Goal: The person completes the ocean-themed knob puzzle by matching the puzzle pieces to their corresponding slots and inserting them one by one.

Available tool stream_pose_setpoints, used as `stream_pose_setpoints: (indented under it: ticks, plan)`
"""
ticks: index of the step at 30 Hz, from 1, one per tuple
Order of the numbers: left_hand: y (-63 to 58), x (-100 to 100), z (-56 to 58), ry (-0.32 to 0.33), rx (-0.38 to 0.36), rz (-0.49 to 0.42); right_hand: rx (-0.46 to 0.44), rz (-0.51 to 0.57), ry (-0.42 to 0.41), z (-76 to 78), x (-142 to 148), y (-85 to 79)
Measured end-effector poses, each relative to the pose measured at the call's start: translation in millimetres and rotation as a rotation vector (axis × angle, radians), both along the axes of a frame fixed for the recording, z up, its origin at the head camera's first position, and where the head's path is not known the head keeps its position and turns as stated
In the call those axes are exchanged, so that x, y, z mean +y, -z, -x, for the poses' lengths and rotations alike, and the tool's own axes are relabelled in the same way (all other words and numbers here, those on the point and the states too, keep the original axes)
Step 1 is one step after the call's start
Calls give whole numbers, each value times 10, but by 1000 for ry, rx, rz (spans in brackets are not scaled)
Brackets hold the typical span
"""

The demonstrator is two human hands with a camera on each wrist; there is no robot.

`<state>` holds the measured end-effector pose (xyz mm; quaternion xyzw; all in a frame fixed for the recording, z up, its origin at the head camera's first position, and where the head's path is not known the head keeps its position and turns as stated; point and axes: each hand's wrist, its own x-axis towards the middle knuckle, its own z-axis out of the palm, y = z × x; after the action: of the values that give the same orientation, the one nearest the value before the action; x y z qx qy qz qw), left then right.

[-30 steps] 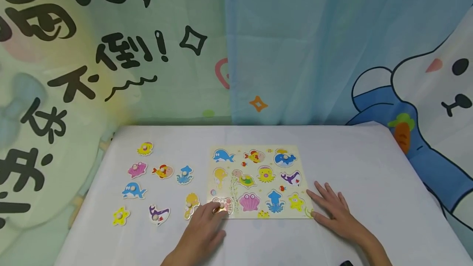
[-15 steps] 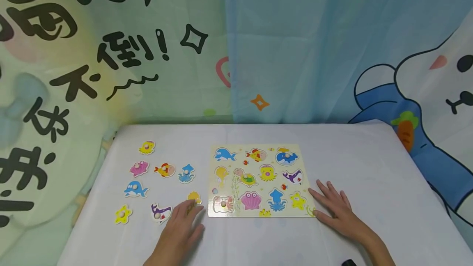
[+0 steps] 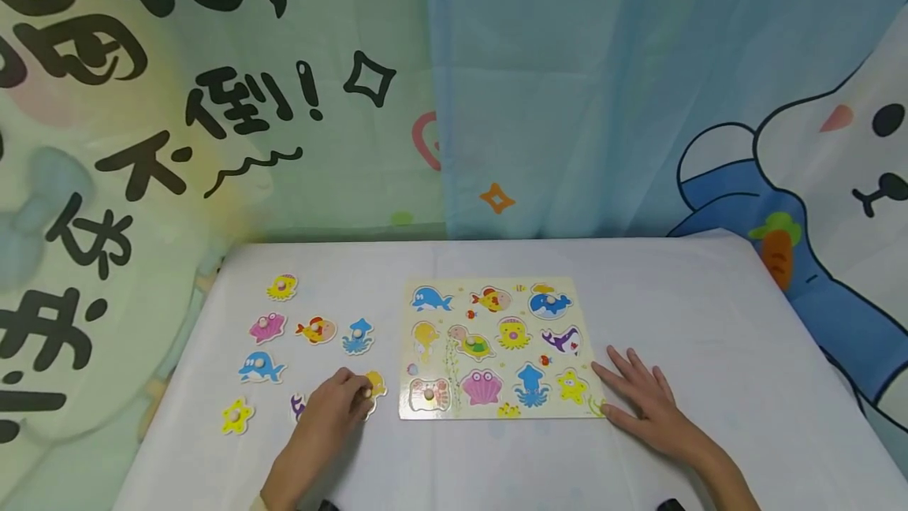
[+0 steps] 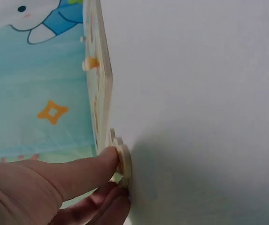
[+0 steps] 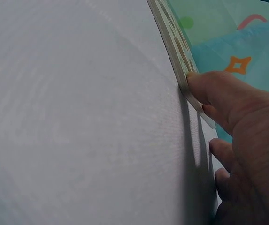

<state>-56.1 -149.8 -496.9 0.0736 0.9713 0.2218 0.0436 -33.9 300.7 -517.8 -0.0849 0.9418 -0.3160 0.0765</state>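
Observation:
My left hand (image 3: 322, 416) is at the left of the puzzle board (image 3: 468, 412), its thumb and fingers pinching a yellow puzzle piece (image 3: 375, 386). In the left wrist view the thumb presses on the wooden piece (image 4: 126, 161), which stays close to the white tabletop. Most of its picture is hidden by the fingers. At the board's right edge my right hand (image 3: 641, 400) lies with fingers spread, its fingertips touching the border. The right wrist view has the thumb (image 5: 214, 86) on that edge. A knobbed pink-and-white piece (image 3: 440, 395) sits in the board's front left corner.
Left of the board lie several knobbed pieces: a blue squid (image 3: 358, 337), red-and-yellow fish (image 3: 322, 331), pink shell (image 3: 267, 328), yellow octopus (image 3: 282, 288), blue whale (image 3: 261, 369) and yellow star (image 3: 237, 416). A purple whale (image 3: 297, 405) is partly behind the left hand. A printed curtain (image 3: 532, 101) hangs behind.
My left hand has left the pink-and-white piece on the board, moved left and gripped the yellow piece. It now covers part of the purple whale. The right hand holds its place.

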Motion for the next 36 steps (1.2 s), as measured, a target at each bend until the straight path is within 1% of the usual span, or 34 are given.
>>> stream_pose_setpoints:
  ticks: [3,6,8,13,17,20,23,28,30,34,36]
  plan:
    - [12,-17,5,19,36,-9,1,-2,1,-4,0,0]
    - [30,-25,-3,30,92,-2,2,-4,2,0,1,-3]
    - [46,-27,-10,27,120,-5,1,-5,2,2,3,-4]
    - [83,-23,-15,-3,126,-27,-2,-14,4,-5,12,-11]
    - [104,-28,-10,-7,137,-26,10,-7,3,-10,11,-8]
    - [86,-35,-6,-6,131,-23,14,-7,4,-11,6,-1]
    - [51,-38,12,10,134,-32,7,-11,7,-11,9,-3]
    - [25,-26,48,41,173,-44,4,-9,8,-10,13,-4]
    - [31,-14,66,49,203,-56,4,-7,8,-8,10,-3]
    - [37,24,117,92,293,-95,9,-7,10,-10,-1,4]
    - [24,55,148,104,299,-105,10,-11,11,-9,-6,7]
